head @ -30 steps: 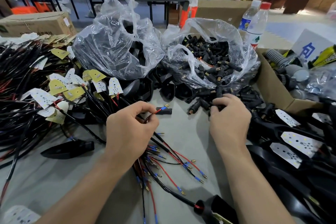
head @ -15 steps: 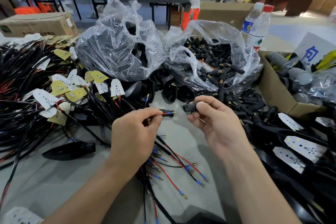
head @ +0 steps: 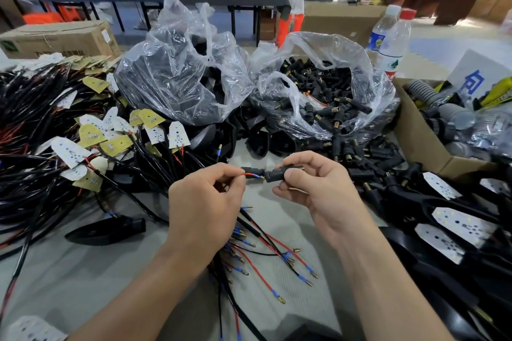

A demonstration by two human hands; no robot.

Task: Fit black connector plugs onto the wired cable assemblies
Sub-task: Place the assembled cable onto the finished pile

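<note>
In front of the bag (head: 360, 63), the left hand (head: 205, 202) is pinching a limp-looking wire (head: 250, 174) near its tip, the right hand (head: 318, 191) gripping a small, seemingly rigid plug (head: 274, 175).

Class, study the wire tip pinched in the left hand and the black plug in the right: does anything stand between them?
Nothing visible does. The left hand pinches the red wire; its blue-sleeved tip sits right at the open end of the black plug gripped by the right hand.

Plugs (head: 327, 97) in bag (head: 368, 75) (behind hands (head: 313, 191))
</note>
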